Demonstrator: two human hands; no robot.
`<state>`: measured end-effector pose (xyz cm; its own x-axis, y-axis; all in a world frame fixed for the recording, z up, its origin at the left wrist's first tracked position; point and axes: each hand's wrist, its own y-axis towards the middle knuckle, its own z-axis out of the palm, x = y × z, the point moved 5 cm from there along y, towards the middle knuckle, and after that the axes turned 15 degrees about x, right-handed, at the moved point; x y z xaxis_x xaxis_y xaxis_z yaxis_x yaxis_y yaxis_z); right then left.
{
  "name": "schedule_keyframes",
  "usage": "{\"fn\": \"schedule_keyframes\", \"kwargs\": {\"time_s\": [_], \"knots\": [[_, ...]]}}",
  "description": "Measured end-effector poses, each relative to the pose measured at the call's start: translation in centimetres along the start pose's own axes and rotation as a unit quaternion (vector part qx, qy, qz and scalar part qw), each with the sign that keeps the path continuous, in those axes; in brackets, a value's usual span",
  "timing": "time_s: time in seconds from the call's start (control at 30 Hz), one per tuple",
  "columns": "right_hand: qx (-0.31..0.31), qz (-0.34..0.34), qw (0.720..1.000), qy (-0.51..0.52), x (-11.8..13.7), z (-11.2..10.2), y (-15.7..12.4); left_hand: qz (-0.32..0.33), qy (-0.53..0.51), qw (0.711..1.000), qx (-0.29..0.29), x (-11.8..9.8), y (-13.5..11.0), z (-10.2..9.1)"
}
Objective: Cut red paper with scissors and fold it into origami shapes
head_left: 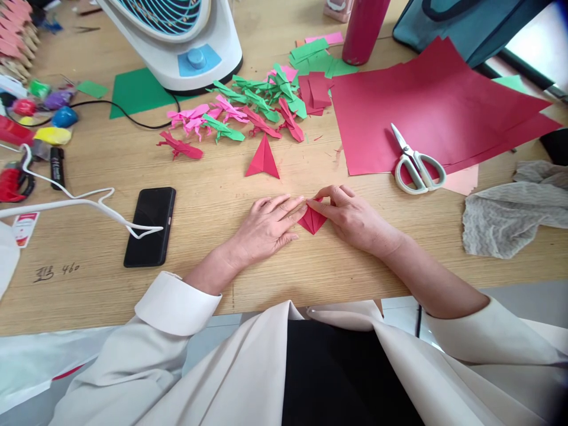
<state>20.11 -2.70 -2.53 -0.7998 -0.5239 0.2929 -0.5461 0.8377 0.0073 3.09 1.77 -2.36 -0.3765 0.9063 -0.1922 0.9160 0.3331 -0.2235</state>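
Note:
A small piece of folded red paper (313, 220) with crease lines lies on the wooden table between my hands. My left hand (268, 228) lies flat with its fingers stretched out, the fingertips at the paper's left edge. At the paper's upper right, my right hand (357, 219) has thumb and index finger closed on it; part of the paper is hidden under the fingers. Just beyond stands a red folded paper triangle (263, 158). Farther back is a group of folded paper figures in green (261, 100), pink (193, 120) and red (181, 145).
White-handled scissors (417, 165) rest on large red sheets (390, 112) at the right, near a grey cloth (510, 219). A black phone (151, 226) and a white hanger (89, 204) lie left. A small fan (195, 53) and a red bottle (364, 29) stand behind.

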Motion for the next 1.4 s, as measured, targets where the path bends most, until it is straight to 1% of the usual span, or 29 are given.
{"fn": "schedule_keyframes", "kwargs": {"time_s": [0.23, 0.47, 0.67, 0.9, 1.1, 1.23, 1.4], "knots": [[0.002, 0.000, 1.000, -0.004, 0.1, 0.0, 0.0, -0.004, -0.011, 1.000, 0.009, 0.0, -0.2, 0.4], [0.000, -0.005, 1.000, -0.017, 0.3, -0.2, 0.0, -0.016, 0.000, 0.999, 0.046, -0.4, -0.3, 0.0], [0.004, 0.003, 1.000, -0.020, 0.2, -0.1, -0.1, 0.015, -0.003, 0.999, 0.031, -1.6, -0.1, 0.6], [0.000, 0.007, 1.000, -0.022, 0.2, 0.0, 0.0, -0.008, 0.010, 0.998, 0.054, -1.9, -0.2, 1.0], [-0.023, -0.007, 0.999, 0.021, 0.1, -0.3, -0.7, -0.003, 0.009, 0.998, 0.057, -1.8, -0.1, 1.2], [-0.008, -0.019, 0.999, 0.035, 0.4, -0.7, -1.5, 0.007, -0.001, 0.999, 0.054, -1.7, -0.1, 1.1], [0.020, -0.022, 1.000, 0.008, 0.6, -1.1, -1.7, 0.011, -0.007, 0.998, 0.053, -1.8, -0.1, 0.9]]}}
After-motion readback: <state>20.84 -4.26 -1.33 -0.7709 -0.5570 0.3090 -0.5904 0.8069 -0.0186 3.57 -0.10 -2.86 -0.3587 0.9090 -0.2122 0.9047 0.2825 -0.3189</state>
